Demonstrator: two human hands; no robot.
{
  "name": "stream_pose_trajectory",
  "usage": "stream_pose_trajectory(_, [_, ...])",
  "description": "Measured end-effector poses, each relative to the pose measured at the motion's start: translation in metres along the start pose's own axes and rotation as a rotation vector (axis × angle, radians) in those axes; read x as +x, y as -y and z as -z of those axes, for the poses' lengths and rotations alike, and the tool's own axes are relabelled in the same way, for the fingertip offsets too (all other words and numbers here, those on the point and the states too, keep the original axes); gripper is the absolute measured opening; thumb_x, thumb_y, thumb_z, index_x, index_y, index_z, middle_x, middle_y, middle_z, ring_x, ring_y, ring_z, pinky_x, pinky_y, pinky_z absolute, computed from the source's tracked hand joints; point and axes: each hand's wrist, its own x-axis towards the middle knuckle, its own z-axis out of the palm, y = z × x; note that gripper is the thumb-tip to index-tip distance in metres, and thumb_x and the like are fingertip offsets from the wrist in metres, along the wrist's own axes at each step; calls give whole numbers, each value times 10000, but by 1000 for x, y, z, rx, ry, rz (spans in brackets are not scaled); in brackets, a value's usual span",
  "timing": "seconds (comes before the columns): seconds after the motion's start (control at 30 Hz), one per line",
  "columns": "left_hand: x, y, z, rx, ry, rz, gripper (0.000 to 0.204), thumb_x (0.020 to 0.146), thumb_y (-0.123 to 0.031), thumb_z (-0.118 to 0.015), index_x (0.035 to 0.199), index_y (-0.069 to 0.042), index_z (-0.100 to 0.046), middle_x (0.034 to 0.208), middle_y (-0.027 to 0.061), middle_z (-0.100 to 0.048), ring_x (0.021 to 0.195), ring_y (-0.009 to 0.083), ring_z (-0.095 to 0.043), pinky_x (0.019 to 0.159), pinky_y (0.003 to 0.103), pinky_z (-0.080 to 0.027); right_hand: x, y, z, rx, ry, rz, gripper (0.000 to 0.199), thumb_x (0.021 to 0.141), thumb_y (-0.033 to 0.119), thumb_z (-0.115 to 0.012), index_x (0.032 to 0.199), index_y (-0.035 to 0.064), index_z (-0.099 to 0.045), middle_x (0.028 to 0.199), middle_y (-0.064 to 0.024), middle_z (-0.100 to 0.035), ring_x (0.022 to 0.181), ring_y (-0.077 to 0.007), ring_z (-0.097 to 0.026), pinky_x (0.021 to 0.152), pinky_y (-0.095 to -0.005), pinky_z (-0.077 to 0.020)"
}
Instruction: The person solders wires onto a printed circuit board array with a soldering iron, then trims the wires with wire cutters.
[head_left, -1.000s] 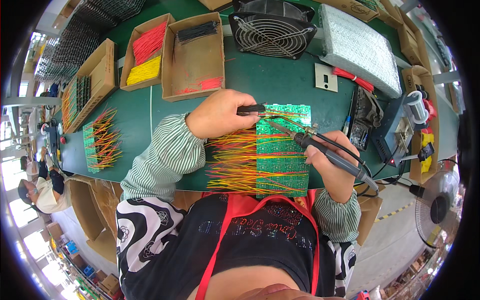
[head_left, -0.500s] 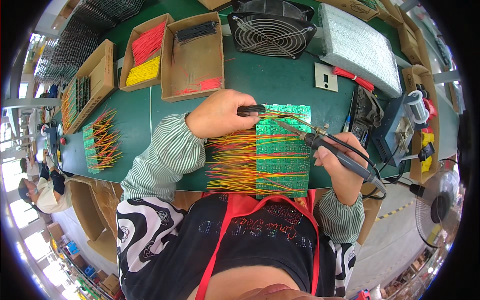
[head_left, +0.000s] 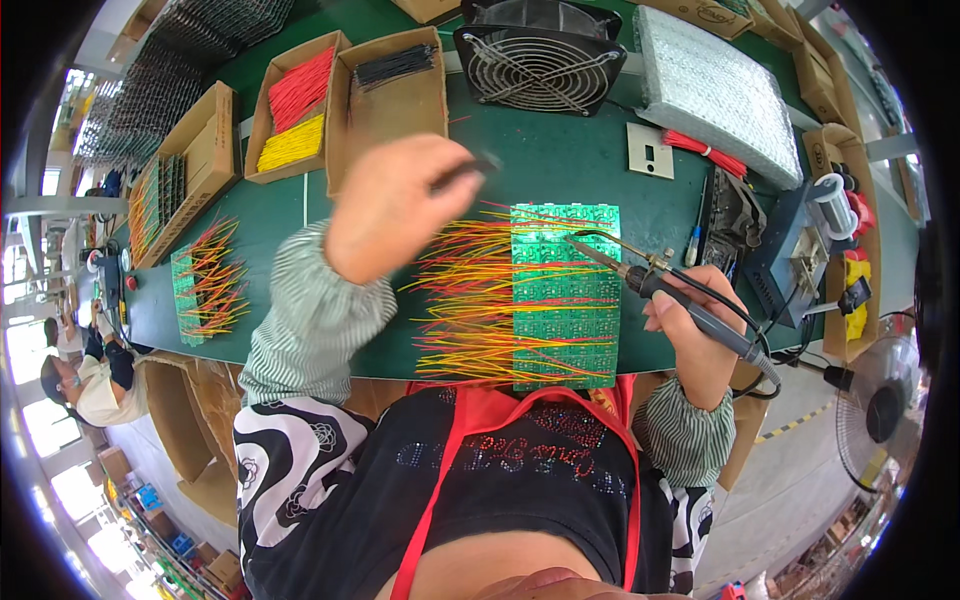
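My left hand (head_left: pixel 395 205), smeared by motion, is raised left of the boards near the cardboard tray. Its fingers are closed on a dark bundle (head_left: pixel 470 172) that looks like black wires. My right hand (head_left: pixel 690 320) grips a soldering iron (head_left: pixel 695 322) with a curved solder feed tube (head_left: pixel 615 240) fixed to it. The iron's tip is over the upper part of a green circuit board panel (head_left: pixel 565 310); whether it touches cannot be made out. Red and yellow wires (head_left: pixel 465 310) lie in rows across the panel and stick out to its left.
Cardboard trays hold red wires (head_left: pixel 300 88), yellow wires (head_left: pixel 292 142) and black wires (head_left: pixel 393 66). A black fan (head_left: pixel 540 65) stands at the back, beside a bubble-wrapped package (head_left: pixel 720 90). Another wired panel (head_left: pixel 187 295) lies left; a solder spool (head_left: pixel 835 208) stands right. A co-worker (head_left: pixel 105 375) is far left.
My left hand has moved up and left, away from the panel, with the dark bundle. The iron has drawn back slightly to the right.
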Motion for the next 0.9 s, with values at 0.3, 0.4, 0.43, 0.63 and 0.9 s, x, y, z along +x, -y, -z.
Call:
stream_pose_trajectory(0.3, [3,-5,-48,-73,268,-106,201,796,-187,-621,851,6,-607,780,132,-590,710,295,-574,624,373,-451,-2,-3,1,1,7,20,145,745,9,-646,867,-27,-576,725,-71,-627,607,-96,-594,567,-210,-476])
stream_pose_trajectory(0.4, [7,-1,-50,-114,299,-113,215,808,-203,-612,840,10,-600,780,141,-583,710,299,-570,624,373,-450,0,-4,0,-7,-9,-2,145,746,10,-647,866,-26,-576,724,-65,-627,610,-92,-593,570,-209,-477])
stream_pose_trajectory(0.43, [8,-1,-50,-109,299,-111,219,809,-206,-611,831,11,-595,775,144,-579,707,301,-566,620,373,-446,2,-5,0,-2,5,-4,146,745,12,-649,866,-27,-576,723,-62,-627,616,-88,-591,571,-207,-475])
stream_pose_trajectory(0.63, [10,0,-50,-136,314,-85,232,809,-213,-613,809,17,-584,751,147,-561,686,303,-552,603,369,-433,8,-6,-3,-30,28,-10,145,741,25,-658,853,-22,-580,717,-52,-628,637,-70,-581,572,-199,-464])
stream_pose_trajectory(0.9, [14,-2,-47,-167,390,-7,242,797,-232,-589,802,9,-598,775,162,-578,726,339,-556,644,417,-434,11,-6,-5,-44,41,-3,149,737,35,-673,843,-19,-584,710,-43,-627,641,-61,-573,573,-192,-458])
